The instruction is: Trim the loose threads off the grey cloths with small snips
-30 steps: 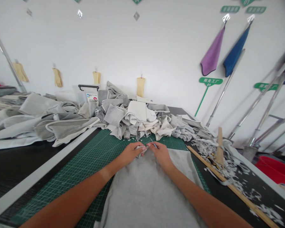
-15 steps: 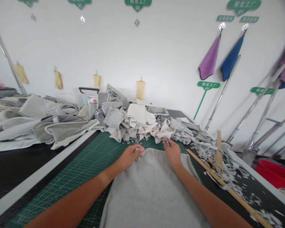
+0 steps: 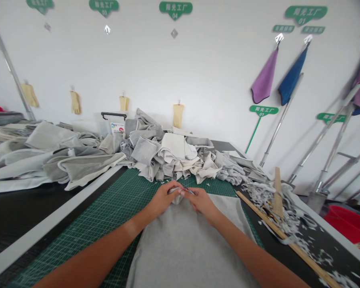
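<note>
A large piece of grey fabric (image 3: 192,248) lies flat in front of me, over a green gridded cutting mat (image 3: 114,216). At its far edge my left hand (image 3: 166,196) pinches a bunched bit of the fabric. My right hand (image 3: 201,202) grips a small slim tool (image 3: 188,190), dark with a bluish tint, whose kind I cannot make out. The tool's end is beside my left fingertips, where both hands meet at the bunched edge. My fingers partly hide that spot.
Behind the mat is a heap of grey cloth pieces (image 3: 174,146), with more cloth (image 3: 87,166) to the left. A long wooden strip (image 3: 288,240), gold-and-black scissors (image 3: 270,214) and fabric scraps (image 3: 300,224) lie at the right. A red bucket (image 3: 348,224) stands beyond the table edge.
My right hand has moved left with the tool, from the fabric's far right part to my left hand. The left hand keeps its pinch on the edge.
</note>
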Demonstrator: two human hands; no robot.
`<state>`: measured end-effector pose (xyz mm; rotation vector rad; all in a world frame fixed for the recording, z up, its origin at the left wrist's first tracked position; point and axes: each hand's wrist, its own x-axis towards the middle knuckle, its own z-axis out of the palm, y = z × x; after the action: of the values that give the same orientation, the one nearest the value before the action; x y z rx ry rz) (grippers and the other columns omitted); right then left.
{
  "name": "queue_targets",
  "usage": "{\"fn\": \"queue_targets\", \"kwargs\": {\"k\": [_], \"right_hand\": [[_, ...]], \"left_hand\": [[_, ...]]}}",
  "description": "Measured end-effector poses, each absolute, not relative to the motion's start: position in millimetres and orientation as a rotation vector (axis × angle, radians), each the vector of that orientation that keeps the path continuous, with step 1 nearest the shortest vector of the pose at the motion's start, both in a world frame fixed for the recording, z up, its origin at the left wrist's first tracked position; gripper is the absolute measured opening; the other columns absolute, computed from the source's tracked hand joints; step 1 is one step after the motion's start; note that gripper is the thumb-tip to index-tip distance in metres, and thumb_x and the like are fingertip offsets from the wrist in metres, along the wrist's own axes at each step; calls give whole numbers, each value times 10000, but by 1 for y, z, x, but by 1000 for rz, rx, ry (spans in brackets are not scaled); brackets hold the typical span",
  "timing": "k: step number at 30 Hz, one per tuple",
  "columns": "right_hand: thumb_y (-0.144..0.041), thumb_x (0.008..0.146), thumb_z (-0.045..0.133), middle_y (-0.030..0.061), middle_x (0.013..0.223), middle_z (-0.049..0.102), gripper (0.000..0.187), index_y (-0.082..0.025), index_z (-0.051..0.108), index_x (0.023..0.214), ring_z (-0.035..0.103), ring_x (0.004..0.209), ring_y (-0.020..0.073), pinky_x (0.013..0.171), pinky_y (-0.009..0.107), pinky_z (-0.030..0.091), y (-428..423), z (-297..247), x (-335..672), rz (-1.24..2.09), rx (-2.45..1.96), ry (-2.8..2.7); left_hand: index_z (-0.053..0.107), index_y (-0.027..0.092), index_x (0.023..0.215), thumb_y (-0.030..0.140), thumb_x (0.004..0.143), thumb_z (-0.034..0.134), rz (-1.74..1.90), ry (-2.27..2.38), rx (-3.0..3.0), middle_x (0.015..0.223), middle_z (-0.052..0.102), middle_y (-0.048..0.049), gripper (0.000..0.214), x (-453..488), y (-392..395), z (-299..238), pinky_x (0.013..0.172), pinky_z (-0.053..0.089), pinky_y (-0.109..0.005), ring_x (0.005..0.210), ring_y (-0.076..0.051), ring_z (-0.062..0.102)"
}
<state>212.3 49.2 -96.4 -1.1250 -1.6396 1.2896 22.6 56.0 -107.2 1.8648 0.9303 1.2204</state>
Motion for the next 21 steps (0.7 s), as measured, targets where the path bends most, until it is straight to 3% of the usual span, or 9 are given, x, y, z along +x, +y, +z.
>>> {"fn": "queue_targets", "kwargs": {"k": [4,11,17,21], "right_hand": [[-562,834,649,-91,447,291,401,-166,686,890,192,419,77,398,221,136,51,-95,214,1279,-1159,-1577],[-491,829,655,-64,507,395,326,-172,706,877,315,429,78,417,209,211,64,-96,225,1051,-1226,-1695],[-539,829,667,-106,453,295,427,-169,671,1041,211,388,70,374,206,149,61,-84,227,1271,-1165,-1668],[-552,816,682,-106,475,282,416,-163,654,960,189,416,62,382,207,121,52,-83,220,1337,-1129,-1639]], "left_hand": [[672,176,1017,432,918,608,1192,971,1812,790,657,-7,282,22,58,-111,647,408,-222,719,-148,573],[689,161,965,401,922,603,1221,971,1783,896,686,-29,259,20,60,-107,759,439,-238,833,-166,603],[703,159,969,415,911,621,1218,960,1763,887,693,-27,276,20,59,-101,749,437,-240,829,-169,609],[702,163,975,408,909,634,1176,875,1785,937,707,-44,263,25,54,-99,818,452,-257,902,-184,630]]}}
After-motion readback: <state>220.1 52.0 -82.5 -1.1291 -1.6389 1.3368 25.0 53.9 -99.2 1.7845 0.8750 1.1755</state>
